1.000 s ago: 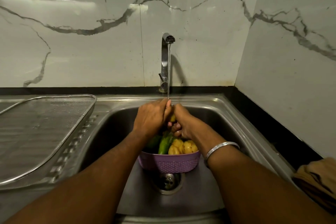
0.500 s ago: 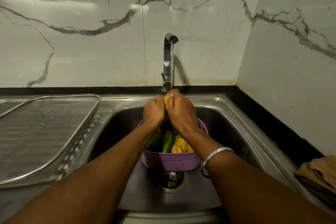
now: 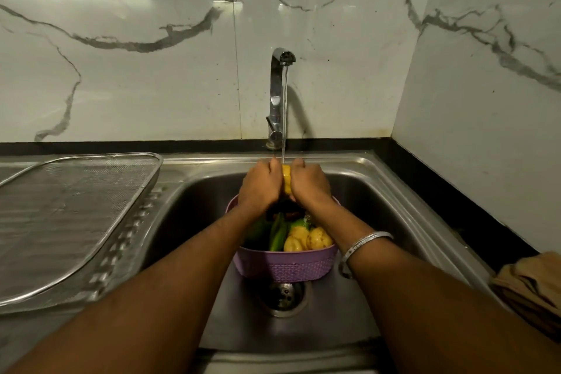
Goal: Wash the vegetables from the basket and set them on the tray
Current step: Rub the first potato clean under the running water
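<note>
White marble-look wall tiles with grey veins fill the upper half of the frame, meeting a black strip along the back of a steel sink point(image 3: 373, 188). A chrome tap point(image 3: 277, 94) stands at the centre of the back rim, and a thin stream of water point(image 3: 284, 118) falls from its spout.

Both hands are pressed together under that stream, just above the far rim of the basket. The left hand point(image 3: 261, 187) and the right hand point(image 3: 310, 184) clamp a yellow vegetable point(image 3: 287, 181) between them; only a narrow strip of it shows between the knuckles, and the water lands on its top. The fingers of both hands are curled shut around it. A silver bangle point(image 3: 361, 244) sits on the right wrist.

The purple basket point(image 3: 288, 266) stands in the sink bowl at centre frame, just behind the drain point(image 3: 283, 294). Inside it lie green peppers point(image 3: 277, 234) on the left and several yellow, potato-like vegetables point(image 3: 309, 240) on the right, with something dark further back that is too shadowed to identify.

At the left of the frame a wire mesh tray point(image 3: 76, 215) rests on the ribbed steel draining board. At the lower right edge a brown cloth point(image 3: 531, 288) lies on the dark bench.
</note>
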The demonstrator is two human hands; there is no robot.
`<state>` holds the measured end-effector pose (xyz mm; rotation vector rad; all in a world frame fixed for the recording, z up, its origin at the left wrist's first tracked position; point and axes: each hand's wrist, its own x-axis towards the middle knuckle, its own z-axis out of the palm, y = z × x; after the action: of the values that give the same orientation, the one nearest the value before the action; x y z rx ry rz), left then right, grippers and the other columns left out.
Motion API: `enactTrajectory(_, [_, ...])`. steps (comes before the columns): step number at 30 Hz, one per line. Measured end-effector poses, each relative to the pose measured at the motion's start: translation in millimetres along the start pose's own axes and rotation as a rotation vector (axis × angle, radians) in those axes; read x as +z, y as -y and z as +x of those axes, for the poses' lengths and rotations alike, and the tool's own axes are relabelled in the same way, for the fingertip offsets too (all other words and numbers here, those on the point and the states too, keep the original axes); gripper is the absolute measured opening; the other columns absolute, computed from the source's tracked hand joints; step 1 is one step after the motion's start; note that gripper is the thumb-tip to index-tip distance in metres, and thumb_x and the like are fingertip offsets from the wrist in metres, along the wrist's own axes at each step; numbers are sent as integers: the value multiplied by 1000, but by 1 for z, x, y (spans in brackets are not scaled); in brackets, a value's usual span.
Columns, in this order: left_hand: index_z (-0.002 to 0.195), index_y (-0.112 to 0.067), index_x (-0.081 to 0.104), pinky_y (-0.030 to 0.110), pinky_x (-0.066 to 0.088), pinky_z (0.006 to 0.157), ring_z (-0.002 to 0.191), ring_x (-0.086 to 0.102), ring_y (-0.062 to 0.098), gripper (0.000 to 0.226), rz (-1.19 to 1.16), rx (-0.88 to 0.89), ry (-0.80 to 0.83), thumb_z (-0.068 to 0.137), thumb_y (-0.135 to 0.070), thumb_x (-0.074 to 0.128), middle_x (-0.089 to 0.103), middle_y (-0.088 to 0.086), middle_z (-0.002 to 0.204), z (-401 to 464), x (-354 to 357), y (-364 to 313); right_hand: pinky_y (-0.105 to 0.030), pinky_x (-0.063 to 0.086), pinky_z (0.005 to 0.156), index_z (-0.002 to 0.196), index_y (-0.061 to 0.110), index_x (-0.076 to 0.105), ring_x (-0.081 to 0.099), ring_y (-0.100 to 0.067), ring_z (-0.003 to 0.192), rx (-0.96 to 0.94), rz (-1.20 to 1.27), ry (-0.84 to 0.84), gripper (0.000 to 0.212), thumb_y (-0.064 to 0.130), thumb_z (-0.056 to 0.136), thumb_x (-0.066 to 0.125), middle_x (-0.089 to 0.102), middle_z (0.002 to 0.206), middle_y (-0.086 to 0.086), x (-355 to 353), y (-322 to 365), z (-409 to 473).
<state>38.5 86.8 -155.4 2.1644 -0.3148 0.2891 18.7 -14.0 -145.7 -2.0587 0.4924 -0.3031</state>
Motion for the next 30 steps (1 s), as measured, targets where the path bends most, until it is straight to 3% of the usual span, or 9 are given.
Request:
enactTrajectory(2, [74,-16,49,26,34,52,65,51,20,44,-145,-199,119,109,-34,28,50,4,69,3,0,-7,-39,54,78,93,7,69,66,-29,85,-199,-144,-109,59,47,106,27,69,93,-15,-1,-3,-3])
enactTrajectory(5, [65,-14,46,18,26,41,41,36,14,50,-444,-598,287,104,-39,26,42,5,54,2,-8,-14,-34,41,70,81,11,64,60,-27,78,-415,-302,-168,59,46,109,25,62,81,-10,-10,-4,-11])
enactTrajectory(7, [65,-14,49,20,23,43,40,33,12,53,-554,-683,409,100,-46,26,44,4,53,4,-11,-10,-32,37,67,76,16,60,59,-24,73,-519,-333,-191,56,45,110,25,57,73,-3,-11,-6,-15])
enactTrajectory(11, [102,-7,69,30,49,62,79,65,23,75,-835,-652,347,97,-71,31,70,14,88,5,-6,-20,-37,48,74,99,19,63,64,-24,85,-471,-109,-227,44,45,109,29,68,90,-5,0,-7,-17])
enactTrajectory(15, [128,-14,62,47,55,96,107,68,27,79,-809,-469,193,89,-78,39,71,14,116,0,3,-26,-35,49,81,117,27,66,65,-24,101,-254,-15,-205,38,51,105,39,71,109,-1,3,4,-24])
enactTrajectory(19, [119,-8,63,38,56,74,97,68,26,64,-810,-523,214,102,-62,32,70,17,108,-4,3,-17,-37,56,83,111,16,72,67,-27,92,-14,16,-23,41,46,104,45,71,103,-7,-2,3,-29])
enactTrajectory(24, [131,3,57,38,47,90,105,61,30,60,-682,-596,140,109,-45,29,63,20,111,-8,-1,-19,-45,53,98,133,22,61,63,-29,115,-12,19,104,40,38,103,39,63,134,-10,26,6,-41])
enactTrajectory(27, [144,1,46,37,45,93,132,52,37,51,-704,-554,243,110,-35,31,53,23,142,-17,-3,-23,-47,36,117,154,34,37,41,-27,144,-45,202,97,47,42,109,29,39,159,-1,26,7,-44])
enactTrajectory(30, [140,2,50,41,48,101,129,55,35,47,-542,-471,330,111,-27,27,56,23,138,-24,6,-33,-42,42,110,150,26,47,52,-30,132,114,441,73,46,42,109,34,51,149,-11,13,2,-32])
